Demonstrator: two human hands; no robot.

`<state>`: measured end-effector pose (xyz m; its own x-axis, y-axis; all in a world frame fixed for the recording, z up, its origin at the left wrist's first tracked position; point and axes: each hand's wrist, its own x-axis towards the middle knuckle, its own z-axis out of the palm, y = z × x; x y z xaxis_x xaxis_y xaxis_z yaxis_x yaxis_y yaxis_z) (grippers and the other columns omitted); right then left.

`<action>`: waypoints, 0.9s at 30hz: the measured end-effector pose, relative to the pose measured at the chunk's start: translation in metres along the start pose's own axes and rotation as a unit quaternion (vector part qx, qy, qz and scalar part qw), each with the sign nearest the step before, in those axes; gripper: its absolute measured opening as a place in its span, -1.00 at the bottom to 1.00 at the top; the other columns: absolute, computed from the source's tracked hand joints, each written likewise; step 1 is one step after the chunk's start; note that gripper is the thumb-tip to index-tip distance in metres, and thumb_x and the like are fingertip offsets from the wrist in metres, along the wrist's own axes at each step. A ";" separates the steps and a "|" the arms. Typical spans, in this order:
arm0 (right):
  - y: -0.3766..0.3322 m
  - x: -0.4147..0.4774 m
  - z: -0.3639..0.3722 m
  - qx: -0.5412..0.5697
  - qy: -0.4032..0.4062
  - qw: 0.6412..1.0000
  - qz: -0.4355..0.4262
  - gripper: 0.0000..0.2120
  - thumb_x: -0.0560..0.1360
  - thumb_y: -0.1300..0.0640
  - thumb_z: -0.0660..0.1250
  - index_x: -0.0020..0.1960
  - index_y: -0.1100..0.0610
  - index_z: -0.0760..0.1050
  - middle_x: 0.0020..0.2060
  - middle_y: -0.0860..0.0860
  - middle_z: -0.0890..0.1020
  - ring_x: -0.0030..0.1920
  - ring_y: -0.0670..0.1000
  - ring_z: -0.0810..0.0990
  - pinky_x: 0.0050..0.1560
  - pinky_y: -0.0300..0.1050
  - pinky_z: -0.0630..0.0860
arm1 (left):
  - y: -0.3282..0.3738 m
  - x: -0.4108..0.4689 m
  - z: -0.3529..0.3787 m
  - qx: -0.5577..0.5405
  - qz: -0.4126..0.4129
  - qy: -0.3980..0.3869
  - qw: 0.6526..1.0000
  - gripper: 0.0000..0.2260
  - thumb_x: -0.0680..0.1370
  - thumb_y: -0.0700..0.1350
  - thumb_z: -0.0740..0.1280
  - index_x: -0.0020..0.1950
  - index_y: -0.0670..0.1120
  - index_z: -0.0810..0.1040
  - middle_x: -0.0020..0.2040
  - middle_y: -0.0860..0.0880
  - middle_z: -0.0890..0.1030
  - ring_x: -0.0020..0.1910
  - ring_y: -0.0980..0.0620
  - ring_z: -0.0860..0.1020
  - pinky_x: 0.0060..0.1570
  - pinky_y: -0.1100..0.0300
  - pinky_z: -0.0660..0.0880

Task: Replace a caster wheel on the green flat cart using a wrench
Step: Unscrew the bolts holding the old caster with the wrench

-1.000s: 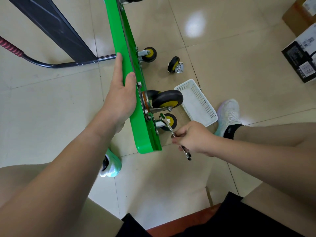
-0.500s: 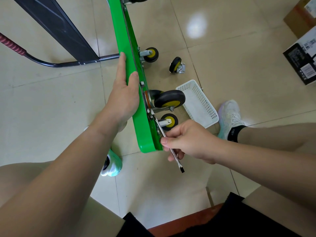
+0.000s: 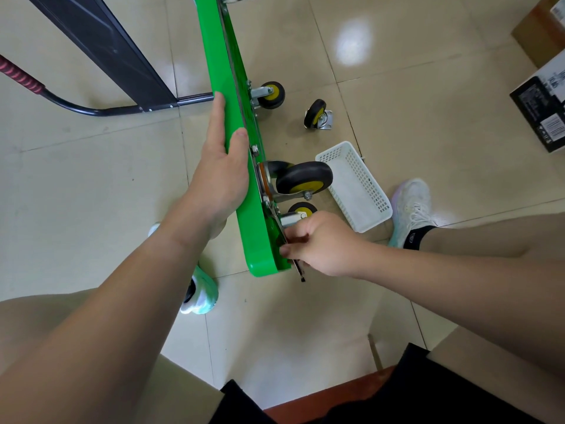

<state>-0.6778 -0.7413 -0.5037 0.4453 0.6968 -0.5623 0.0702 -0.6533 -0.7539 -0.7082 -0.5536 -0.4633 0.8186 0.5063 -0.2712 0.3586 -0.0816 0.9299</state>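
Under the fingers of the left hand [image 3: 220,179], the cart [image 3: 214,56] is glossy, smooth green. The right hand [image 3: 324,246] pinches a thin metal wrench [image 3: 299,269]. Beyond those fingers sit a matt rubber wheel [image 3: 305,175] and a plastic basket [image 3: 357,185].

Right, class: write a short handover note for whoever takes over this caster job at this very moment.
Left hand grips the edge of the green flat cart, which is tipped on its side.
Right hand grips the slim metal wrench, its head at the mounting plate of the near black-and-yellow caster.
A loose caster lies on the tiled floor near the white plastic basket.
Left: finish the plate bolts; whether tightening or loosening, cannot tell.
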 end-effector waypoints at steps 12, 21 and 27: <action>0.019 0.000 0.002 -0.039 0.026 0.999 -0.005 -0.92 0.50 0.07 0.48 -0.01 -0.01 0.72 -0.28 -0.18 0.66 -0.17 -0.16 0.58 -0.07 -0.19 0.46 | 0.000 -0.001 0.001 -0.001 0.005 -0.005 1.000 -0.43 0.70 0.06 0.07 0.67 0.30 -0.08 0.59 0.23 0.29 0.49 0.15 0.40 0.52 0.01 0.34; 0.000 -0.036 -0.009 0.147 -0.025 0.987 0.051 -0.88 0.54 0.19 0.44 -0.08 0.24 0.69 -0.28 0.09 0.68 -0.21 0.13 0.75 -0.31 -0.19 0.54 | 0.001 -0.001 0.001 -0.003 0.004 0.002 1.000 -0.44 0.71 0.04 0.07 0.67 0.29 -0.06 0.55 0.26 0.33 0.41 0.21 0.47 0.49 0.05 0.38; -0.023 -0.041 -0.016 0.180 -0.042 0.981 0.066 -0.83 0.54 0.15 0.44 -0.09 0.28 0.67 -0.27 0.13 0.70 -0.18 0.23 0.74 -0.31 -0.14 0.54 | 0.001 0.000 0.002 -0.002 0.004 0.002 1.000 -0.43 0.69 0.06 0.07 0.66 0.30 -0.08 0.56 0.25 0.33 0.42 0.19 0.48 0.49 0.02 0.38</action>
<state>-0.6834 -0.7600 -0.4581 0.3526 0.6458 -0.6772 -0.3093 -0.6026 -0.7357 -0.7068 -0.5554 -0.4632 0.8202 0.5083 -0.2626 0.3497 -0.0822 0.9332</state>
